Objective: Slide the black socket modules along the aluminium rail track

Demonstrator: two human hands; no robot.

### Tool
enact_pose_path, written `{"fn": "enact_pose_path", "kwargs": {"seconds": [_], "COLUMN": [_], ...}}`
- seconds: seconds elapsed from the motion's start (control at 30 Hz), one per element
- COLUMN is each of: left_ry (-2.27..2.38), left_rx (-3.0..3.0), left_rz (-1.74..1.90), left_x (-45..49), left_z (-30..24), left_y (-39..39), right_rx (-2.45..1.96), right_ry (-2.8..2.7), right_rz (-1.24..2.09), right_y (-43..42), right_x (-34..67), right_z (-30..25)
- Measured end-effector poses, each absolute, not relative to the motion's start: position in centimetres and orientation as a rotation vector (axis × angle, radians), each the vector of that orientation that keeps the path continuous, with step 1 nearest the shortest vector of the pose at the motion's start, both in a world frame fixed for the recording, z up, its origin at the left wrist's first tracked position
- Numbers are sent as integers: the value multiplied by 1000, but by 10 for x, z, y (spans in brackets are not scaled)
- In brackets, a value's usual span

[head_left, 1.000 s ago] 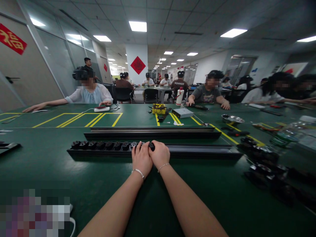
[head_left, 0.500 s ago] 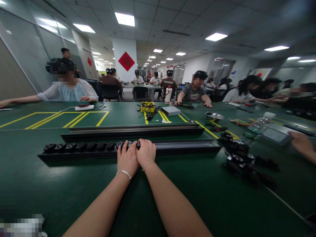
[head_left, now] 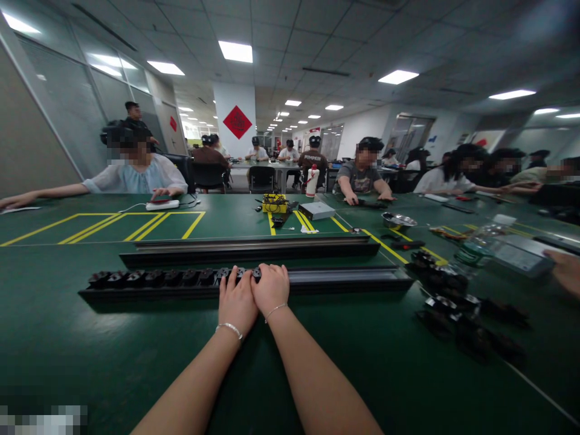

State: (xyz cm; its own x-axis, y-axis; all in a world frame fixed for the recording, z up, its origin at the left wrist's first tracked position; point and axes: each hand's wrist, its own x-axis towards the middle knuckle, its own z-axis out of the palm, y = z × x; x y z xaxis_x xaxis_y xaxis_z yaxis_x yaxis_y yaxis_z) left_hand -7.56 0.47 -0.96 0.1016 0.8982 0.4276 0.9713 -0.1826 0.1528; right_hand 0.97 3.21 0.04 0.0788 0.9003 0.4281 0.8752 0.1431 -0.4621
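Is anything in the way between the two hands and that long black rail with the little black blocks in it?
Nothing visible. The left hand and right hand already rest side by side on the near black rail, fingers on the last black block of the row.

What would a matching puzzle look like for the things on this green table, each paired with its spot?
Things:
1. Near black rail
2. Second black rail
3. Loose black parts
4. Metal bowl

Places:
A. Heaped right of the near rail
B. Under both hands, its left half filled with black modules
C. Far right, by the yellow lines
D. Just beyond the near rail, unfilled

Pairs: 1-B, 2-D, 3-A, 4-C
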Motion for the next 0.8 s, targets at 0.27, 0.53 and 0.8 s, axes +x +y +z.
{"fn": "enact_pose_path", "kwargs": {"seconds": [0.27,0.53,0.8], "left_ry": [-1935,-1924,-1977], "left_rx": [-2213,-2215,-2217], "left_rz": [-700,-707,-712], "left_x": [-73,-74,-72], "left_z": [-11,-10,-7], "left_y": [5,4,3], "right_rx": [-1722,-1691,-1700], "right_ry": [-1808,-1809,-1823], "right_rz": [36,-1,19], "right_y": [33,30,29], "right_x": [12,15,17], "right_z": [5,1,0]}}
